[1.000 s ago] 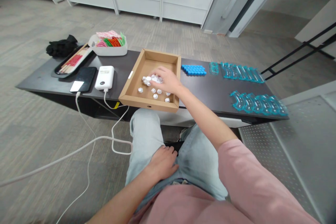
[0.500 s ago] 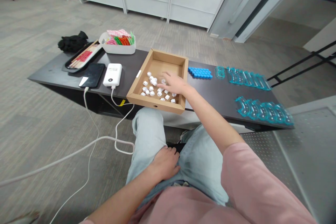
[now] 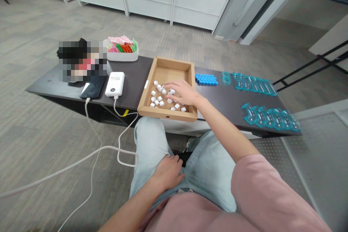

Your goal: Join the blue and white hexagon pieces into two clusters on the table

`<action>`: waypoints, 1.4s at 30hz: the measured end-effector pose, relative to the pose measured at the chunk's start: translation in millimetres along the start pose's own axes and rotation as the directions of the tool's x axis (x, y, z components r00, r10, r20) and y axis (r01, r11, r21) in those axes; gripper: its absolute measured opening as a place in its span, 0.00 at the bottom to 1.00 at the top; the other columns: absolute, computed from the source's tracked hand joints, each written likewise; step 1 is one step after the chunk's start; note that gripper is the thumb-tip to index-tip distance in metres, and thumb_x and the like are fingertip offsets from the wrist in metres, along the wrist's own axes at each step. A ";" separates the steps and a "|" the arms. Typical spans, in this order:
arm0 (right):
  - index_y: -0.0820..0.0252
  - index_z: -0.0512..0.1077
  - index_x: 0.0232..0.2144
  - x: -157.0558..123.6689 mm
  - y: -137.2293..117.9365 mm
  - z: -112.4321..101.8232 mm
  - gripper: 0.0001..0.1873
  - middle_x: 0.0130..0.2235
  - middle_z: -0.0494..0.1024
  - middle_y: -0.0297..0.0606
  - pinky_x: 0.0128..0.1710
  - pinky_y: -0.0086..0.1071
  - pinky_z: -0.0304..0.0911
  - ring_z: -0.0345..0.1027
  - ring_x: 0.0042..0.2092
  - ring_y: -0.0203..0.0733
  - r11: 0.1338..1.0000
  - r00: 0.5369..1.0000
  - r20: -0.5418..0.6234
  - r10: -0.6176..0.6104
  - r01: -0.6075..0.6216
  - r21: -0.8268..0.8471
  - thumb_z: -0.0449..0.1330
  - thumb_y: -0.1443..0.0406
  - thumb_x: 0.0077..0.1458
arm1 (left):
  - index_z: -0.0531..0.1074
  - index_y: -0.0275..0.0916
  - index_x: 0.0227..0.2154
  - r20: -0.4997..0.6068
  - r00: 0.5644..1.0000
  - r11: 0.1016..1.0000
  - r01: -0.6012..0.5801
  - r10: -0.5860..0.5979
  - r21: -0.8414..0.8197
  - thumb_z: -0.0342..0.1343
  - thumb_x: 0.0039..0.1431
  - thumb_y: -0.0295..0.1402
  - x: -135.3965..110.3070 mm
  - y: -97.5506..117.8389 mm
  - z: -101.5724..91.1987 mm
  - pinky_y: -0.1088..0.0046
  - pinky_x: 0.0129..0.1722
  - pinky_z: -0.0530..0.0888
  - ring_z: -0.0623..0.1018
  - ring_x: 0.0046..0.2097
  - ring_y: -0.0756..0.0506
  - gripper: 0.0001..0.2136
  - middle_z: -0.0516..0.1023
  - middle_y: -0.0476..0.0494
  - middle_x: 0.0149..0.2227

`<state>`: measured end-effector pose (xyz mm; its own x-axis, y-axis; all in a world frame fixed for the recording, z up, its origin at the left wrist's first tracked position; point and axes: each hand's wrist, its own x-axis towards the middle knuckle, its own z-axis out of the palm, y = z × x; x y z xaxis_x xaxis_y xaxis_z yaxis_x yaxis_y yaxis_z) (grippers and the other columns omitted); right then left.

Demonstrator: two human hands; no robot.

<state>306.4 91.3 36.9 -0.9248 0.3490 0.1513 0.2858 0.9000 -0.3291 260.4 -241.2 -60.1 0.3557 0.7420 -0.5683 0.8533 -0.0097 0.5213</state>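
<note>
My right hand (image 3: 182, 92) reaches over the low cardboard box (image 3: 174, 73), palm down with its fingers stretched and apart. Below those fingers lie several small white blocks (image 3: 160, 98), scattered loosely across the near half of the box; some are hidden by the hand. Whether the fingertips touch any block cannot be made out. On my lap, my left hand (image 3: 169, 172) rests flat on the jeans, its fingers loosely extended and holding nothing.
Right of the box are a blue honeycomb-like block (image 3: 206, 79) and rows of clear teal-edged pieces (image 3: 272, 116). To the left stand a white power bank (image 3: 115, 84), a dark phone (image 3: 92, 87) and a white bin (image 3: 123, 56) of colourful items. White cables (image 3: 92, 154) hang off the table's front.
The box has shifted a little right and turned slightly on the table. My right hand stays over the blocks, some of which have moved. My left hand remains on my lap.
</note>
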 end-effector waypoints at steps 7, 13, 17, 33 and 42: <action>0.49 0.80 0.71 -100.5 79.4 -11.1 0.30 0.67 0.85 0.54 0.74 0.71 0.68 0.76 0.71 0.72 0.876 0.761 -0.455 0.462 -0.472 0.101 0.55 0.49 0.77 | 0.82 0.43 0.67 0.046 0.997 0.998 0.058 -0.057 -0.021 0.53 0.74 0.48 7.2 -9.9 -1.2 0.43 0.78 0.70 0.80 0.73 0.27 0.27 0.83 0.28 0.70; 0.53 0.73 0.76 -149.1 123.7 14.4 0.38 0.74 0.77 0.61 0.74 0.74 0.68 0.69 0.77 0.75 0.739 0.599 -0.499 0.627 -0.660 0.136 0.60 0.45 0.71 | 0.80 0.51 0.70 0.088 0.989 0.993 0.119 -0.118 -0.003 0.51 0.75 0.48 16.3 -18.1 -7.1 0.49 0.79 0.71 0.81 0.74 0.32 0.27 0.84 0.36 0.72; 0.52 0.68 0.81 -131.9 133.7 17.8 0.48 0.82 0.68 0.60 0.78 0.76 0.59 0.61 0.81 0.78 0.722 0.608 -0.483 0.630 -0.687 0.078 0.67 0.40 0.67 | 0.78 0.53 0.72 0.103 0.987 0.992 0.126 -0.127 0.015 0.45 0.79 0.48 25.7 -21.3 -9.8 0.56 0.75 0.76 0.83 0.72 0.36 0.27 0.83 0.39 0.72; 0.54 0.76 0.79 -93.8 167.7 -6.6 0.54 0.80 0.74 0.54 0.80 0.63 0.58 0.64 0.80 0.72 0.762 0.733 -0.276 0.622 -0.648 -0.003 0.78 0.36 0.62 | 0.82 0.56 0.62 0.009 0.990 0.971 0.139 -0.140 -0.196 0.49 0.76 0.46 56.9 -30.1 -8.5 0.55 0.65 0.83 0.88 0.65 0.33 0.21 0.86 0.36 0.61; 0.53 0.76 0.79 -103.5 139.1 -3.5 0.51 0.72 0.79 0.55 0.72 0.61 0.65 0.69 0.72 0.73 0.732 0.709 -0.286 0.644 -0.680 -0.039 0.78 0.37 0.64 | 0.86 0.54 0.52 -0.399 0.906 0.918 -0.030 -0.143 -0.396 0.52 0.75 0.50 25.0 -38.8 -9.5 0.51 0.56 0.85 0.89 0.49 0.34 0.18 0.88 0.38 0.45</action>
<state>442.8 181.3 -21.2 -0.3999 0.9021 0.1620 0.8481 0.4312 -0.3078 232.5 -215.9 -88.5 0.0478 0.9409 -0.3353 0.6215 0.2347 0.7474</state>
